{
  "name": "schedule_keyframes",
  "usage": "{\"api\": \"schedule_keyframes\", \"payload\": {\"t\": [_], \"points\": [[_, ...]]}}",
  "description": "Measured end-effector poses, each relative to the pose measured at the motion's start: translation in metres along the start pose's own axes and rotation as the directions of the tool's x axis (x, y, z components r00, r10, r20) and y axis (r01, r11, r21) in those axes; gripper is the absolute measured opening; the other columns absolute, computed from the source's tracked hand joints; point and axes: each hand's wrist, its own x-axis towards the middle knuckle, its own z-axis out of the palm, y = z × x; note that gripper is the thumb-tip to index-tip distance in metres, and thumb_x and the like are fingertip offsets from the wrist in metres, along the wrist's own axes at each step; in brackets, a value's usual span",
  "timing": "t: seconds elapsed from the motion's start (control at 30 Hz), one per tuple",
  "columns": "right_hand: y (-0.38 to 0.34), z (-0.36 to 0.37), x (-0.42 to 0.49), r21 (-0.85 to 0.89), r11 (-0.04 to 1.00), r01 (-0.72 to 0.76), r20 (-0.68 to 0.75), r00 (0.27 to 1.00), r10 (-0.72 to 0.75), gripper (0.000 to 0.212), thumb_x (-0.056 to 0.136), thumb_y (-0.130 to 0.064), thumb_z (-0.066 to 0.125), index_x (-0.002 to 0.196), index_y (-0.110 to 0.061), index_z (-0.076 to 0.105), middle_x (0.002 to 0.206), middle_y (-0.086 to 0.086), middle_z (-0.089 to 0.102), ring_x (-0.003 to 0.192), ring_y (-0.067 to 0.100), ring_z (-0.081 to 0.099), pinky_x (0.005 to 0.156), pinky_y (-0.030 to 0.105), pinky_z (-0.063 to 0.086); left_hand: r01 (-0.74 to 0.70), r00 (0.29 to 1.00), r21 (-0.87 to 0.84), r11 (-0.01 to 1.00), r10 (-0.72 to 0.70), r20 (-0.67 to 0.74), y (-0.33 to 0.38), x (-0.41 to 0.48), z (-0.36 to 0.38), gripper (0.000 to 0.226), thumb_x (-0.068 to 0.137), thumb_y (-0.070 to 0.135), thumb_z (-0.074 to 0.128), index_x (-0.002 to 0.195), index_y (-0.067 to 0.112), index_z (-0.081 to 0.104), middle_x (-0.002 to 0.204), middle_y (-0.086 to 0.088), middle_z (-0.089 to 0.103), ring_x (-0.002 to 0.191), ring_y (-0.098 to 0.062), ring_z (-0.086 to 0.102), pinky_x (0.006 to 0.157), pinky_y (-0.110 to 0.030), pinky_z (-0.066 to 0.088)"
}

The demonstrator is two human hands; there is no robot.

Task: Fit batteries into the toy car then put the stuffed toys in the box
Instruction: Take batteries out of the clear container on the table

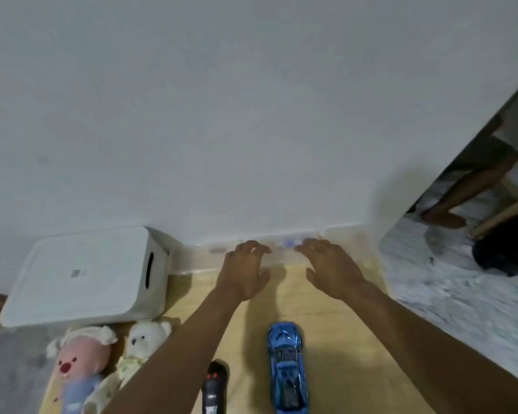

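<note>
A blue toy car lies on the wooden board near me, nose pointing away. Left of it lies a black remote control. A pink-faced stuffed toy and a white teddy bear lie at the lower left. A white lidded box stands behind them against the wall. Both arms reach forward to a clear plastic case by the wall. My left hand rests on the case with its fingers bent over the top. My right hand hovers at the case's right part, fingers spread and relaxed.
A white wall rises straight ahead. To the right is a doorway with a patterned floor, a person's bare legs and a dark object. The wooden board lies under my arms.
</note>
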Motion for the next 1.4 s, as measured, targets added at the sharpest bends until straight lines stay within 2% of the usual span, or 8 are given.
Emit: {"api": "schedule_keyframes", "payload": {"t": [0.2,0.33,0.5,0.77,1.07,1.17,1.23,1.4], "points": [[0.012,0.014,0.027,-0.125,0.991,0.037,0.068,0.997,-0.028,0.059,0.085,-0.005,0.061,0.141,-0.022,0.052,0.142,0.004,0.053,0.128,0.029,0.053,0.102,0.039,0.043,-0.012,0.996,0.266,0.964,-0.012,0.089,-0.010,0.029,0.011,0.055,0.090,0.031,0.067,0.142,0.028,0.049,0.148,0.000,0.044,0.135,-0.023,0.045,0.108,-0.038,0.036],[0.019,0.027,0.035,-0.196,0.980,0.043,0.004,0.999,-0.043,0.063,0.058,0.000,0.081,0.116,-0.020,0.067,0.107,0.006,0.067,0.092,0.031,0.066,0.075,0.040,0.055,-0.060,0.998,0.364,0.929,0.056,0.023,-0.017,0.035,0.018,0.051,0.083,0.027,0.072,0.132,0.024,0.056,0.135,-0.002,0.055,0.119,-0.026,0.058,0.105,-0.039,0.040],[0.018,0.036,0.042,-0.249,0.967,0.051,-0.087,0.993,-0.075,0.061,0.050,0.005,0.082,0.107,-0.013,0.069,0.089,0.008,0.066,0.072,0.030,0.065,0.052,0.036,0.054,-0.125,0.988,0.448,0.885,0.154,-0.028,-0.025,0.037,0.028,0.045,0.055,0.014,0.087,0.097,0.016,0.071,0.088,-0.004,0.070,0.067,-0.025,0.069,0.075,-0.036,0.056],[0.018,0.037,0.045,-0.307,0.949,0.073,-0.064,0.993,-0.097,0.062,0.049,-0.001,0.087,0.107,-0.010,0.068,0.087,0.008,0.065,0.072,0.030,0.065,0.039,0.033,0.047,-0.141,0.977,0.426,0.894,0.194,-0.084,-0.014,0.034,0.028,0.043,0.043,0.009,0.090,0.081,0.014,0.072,0.070,-0.002,0.065,0.043,-0.020,0.060,0.035,-0.024,0.039],[0.027,0.043,0.043,-0.274,0.955,0.116,-0.066,0.988,-0.139,0.038,0.053,-0.003,0.077,0.090,-0.009,0.071,0.086,0.010,0.071,0.073,0.033,0.067,0.045,0.036,0.053,-0.162,0.958,0.425,0.890,0.245,-0.148,-0.023,0.034,0.039,0.045,0.050,0.022,0.093,0.088,0.011,0.072,0.081,-0.005,0.069,0.048,-0.021,0.063,0.034,-0.026,0.042],[0.028,0.045,0.042,-0.231,0.969,0.087,-0.091,0.990,-0.110,0.036,0.054,-0.001,0.075,0.089,-0.010,0.072,0.086,0.008,0.071,0.074,0.032,0.067,0.047,0.037,0.055,-0.127,0.943,0.381,0.916,0.231,-0.239,-0.025,0.030,0.038,0.031,0.074,0.037,0.068,0.093,0.014,0.073,0.089,-0.002,0.072,0.068,-0.020,0.071,0.045,-0.028,0.051],[0.027,0.046,0.042,-0.201,0.977,0.075,-0.120,0.988,-0.101,0.036,0.055,0.000,0.075,0.090,-0.010,0.073,0.085,0.007,0.073,0.075,0.032,0.067,0.049,0.037,0.056,-0.094,0.943,0.359,0.929,0.198,-0.266,-0.025,0.029,0.039,0.039,0.081,0.045,0.055,0.099,0.016,0.073,0.099,0.000,0.072,0.089,-0.021,0.070,0.055,-0.031,0.056],[0.022,0.040,0.037,-0.138,0.990,0.041,-0.171,0.983,-0.065,0.040,0.056,-0.001,0.078,0.095,-0.012,0.074,0.089,0.004,0.075,0.081,0.030,0.068,0.052,0.034,0.056,0.014,0.959,0.328,0.945,0.080,-0.273,-0.020,0.029,0.045,0.042,0.076,0.041,0.083,0.109,0.019,0.068,0.113,-0.001,0.068,0.103,-0.028,0.063,0.071,-0.040,0.055]]}}
